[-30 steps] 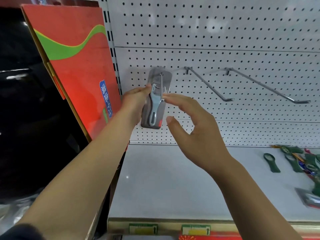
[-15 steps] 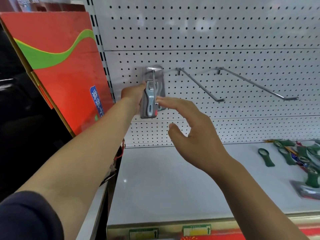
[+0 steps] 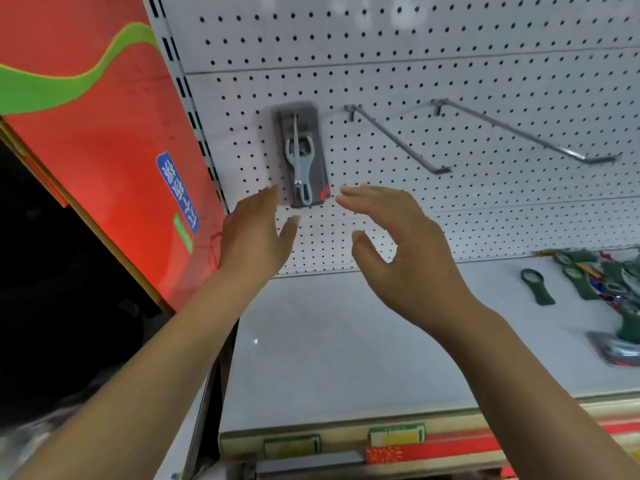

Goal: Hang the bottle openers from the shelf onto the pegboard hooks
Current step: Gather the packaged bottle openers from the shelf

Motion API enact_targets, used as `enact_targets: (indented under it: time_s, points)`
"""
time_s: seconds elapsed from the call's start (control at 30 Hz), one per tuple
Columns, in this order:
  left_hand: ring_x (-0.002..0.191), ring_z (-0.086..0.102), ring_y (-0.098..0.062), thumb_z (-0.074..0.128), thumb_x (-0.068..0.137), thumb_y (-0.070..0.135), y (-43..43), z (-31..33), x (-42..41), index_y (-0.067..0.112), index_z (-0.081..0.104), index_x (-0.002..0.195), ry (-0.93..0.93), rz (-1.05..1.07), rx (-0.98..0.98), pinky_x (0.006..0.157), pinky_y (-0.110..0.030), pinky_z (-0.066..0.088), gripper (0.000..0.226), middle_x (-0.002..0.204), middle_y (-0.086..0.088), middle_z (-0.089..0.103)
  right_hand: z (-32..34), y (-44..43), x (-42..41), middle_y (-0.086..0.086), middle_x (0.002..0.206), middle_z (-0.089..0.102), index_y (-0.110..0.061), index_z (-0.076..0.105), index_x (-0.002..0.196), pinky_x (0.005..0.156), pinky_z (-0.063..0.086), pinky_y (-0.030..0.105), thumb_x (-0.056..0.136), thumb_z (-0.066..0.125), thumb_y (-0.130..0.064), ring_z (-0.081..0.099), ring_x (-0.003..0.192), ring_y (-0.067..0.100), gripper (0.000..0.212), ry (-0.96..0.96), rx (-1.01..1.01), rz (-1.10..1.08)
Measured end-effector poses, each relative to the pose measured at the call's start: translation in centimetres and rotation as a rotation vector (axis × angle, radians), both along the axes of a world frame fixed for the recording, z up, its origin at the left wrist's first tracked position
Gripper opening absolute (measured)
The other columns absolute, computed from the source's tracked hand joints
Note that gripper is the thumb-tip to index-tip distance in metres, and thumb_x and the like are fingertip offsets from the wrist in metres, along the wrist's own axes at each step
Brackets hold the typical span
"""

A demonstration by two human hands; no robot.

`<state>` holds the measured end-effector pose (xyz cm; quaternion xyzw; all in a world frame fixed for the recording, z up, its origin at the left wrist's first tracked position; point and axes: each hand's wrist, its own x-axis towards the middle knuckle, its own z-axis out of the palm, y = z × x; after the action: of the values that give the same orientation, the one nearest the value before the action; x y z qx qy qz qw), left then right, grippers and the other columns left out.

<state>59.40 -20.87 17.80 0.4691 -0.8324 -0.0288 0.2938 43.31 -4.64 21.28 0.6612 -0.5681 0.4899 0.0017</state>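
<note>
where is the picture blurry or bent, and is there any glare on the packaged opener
Head view: the green bottle openers at the right edge are smeared and soft; the white pegboard seams bow from wide-angle distortion; the clear-packaged silver bottle opener on its hook is fairly sharp, with only a faint sheen on the plastic; both hands, left and right, look slightly soft.

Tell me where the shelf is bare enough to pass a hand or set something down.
The shelf is bare from its left edge to the green bottle openers at far right, where it is crowded. Two pegboard hooks right of the hung opener are empty.
</note>
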Motion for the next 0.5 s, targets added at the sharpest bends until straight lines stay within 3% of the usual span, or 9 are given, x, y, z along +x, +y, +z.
enact_targets:
  time_s: [0.2,0.37,0.5]
  points:
    - [0.139,0.046,-0.025,0.068,0.092,0.040,5.9,-4.5,0.6,0.013,0.051,0.145,-0.003,-0.151,0.069,0.115,-0.043,0.038,0.061,0.148,-0.006,0.054,-5.2,1.8,-3.1,-0.010,0.143,0.055,-0.023,0.062,0.133,0.108,0.028,0.009,0.093,0.066,-0.018,0.043,0.137,0.008,0.041,0.038,0.182,-0.160]
    - [0.149,0.032,-0.018,0.058,0.096,0.050,11.4,-7.4,-2.5,0.019,0.044,0.150,-0.061,-0.222,0.202,0.121,-0.044,0.029,0.064,0.158,0.002,0.041,-8.8,5.7,-6.5,-0.005,0.153,0.046,-0.023,0.051,0.144,0.111,0.026,0.022,0.096,0.063,-0.030,0.034,0.143,0.014,0.050,0.041,0.399,-0.262]
    - [0.148,0.031,-0.014,0.058,0.096,0.049,15.9,-9.2,-6.8,0.023,0.044,0.149,-0.035,-0.266,0.286,0.123,-0.041,0.025,0.061,0.158,0.007,0.040,-11.1,10.5,-10.4,-0.006,0.154,0.043,-0.022,0.048,0.147,0.110,0.026,0.023,0.097,0.061,-0.035,0.032,0.144,0.014,0.053,0.028,0.504,-0.331]
